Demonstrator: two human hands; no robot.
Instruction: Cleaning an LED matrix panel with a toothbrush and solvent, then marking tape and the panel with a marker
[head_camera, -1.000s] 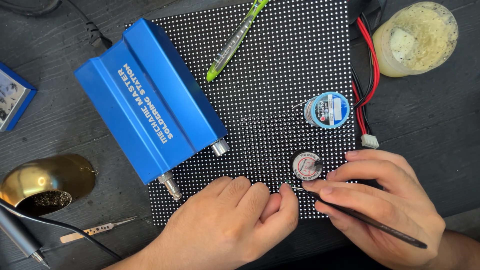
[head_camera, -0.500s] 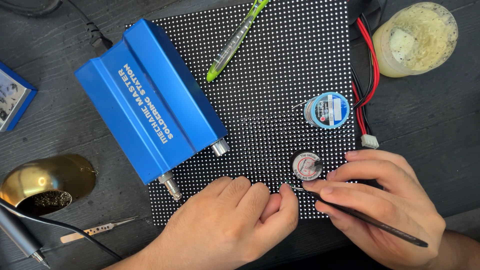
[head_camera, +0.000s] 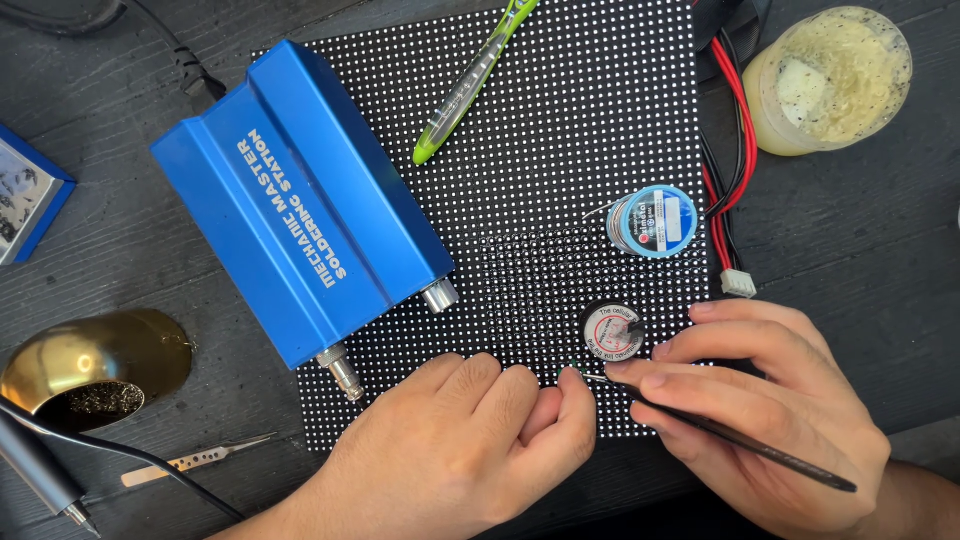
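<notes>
- Fingers of the right hand (head_camera: 760, 420) pinch narrow, pen-style, around a thin black tool (head_camera: 730, 435); its tip sits on the panel (head_camera: 580, 150) near the lower edge, at about 5 o'clock on the board.
- Left hand (head_camera: 470, 450) rests on the panel edge at 6 o'clock, fingers curled close, fingertips (head_camera: 575, 385) just beside the tool tip, seemingly to steady the spot; whether they pinch anything I cannot tell.
- A small round tin (head_camera: 612, 332) lies just above the tip, at 12 o'clock from it, touching the right fingers, likely kept within easy reach.
- Solder spool (head_camera: 655, 222) sits at 1 o'clock.
- Blue box (head_camera: 300, 250) overlaps the panel's left side at 10 o'clock.
- Tweezers (head_camera: 195, 460) lie off the panel at 8 o'clock.
</notes>
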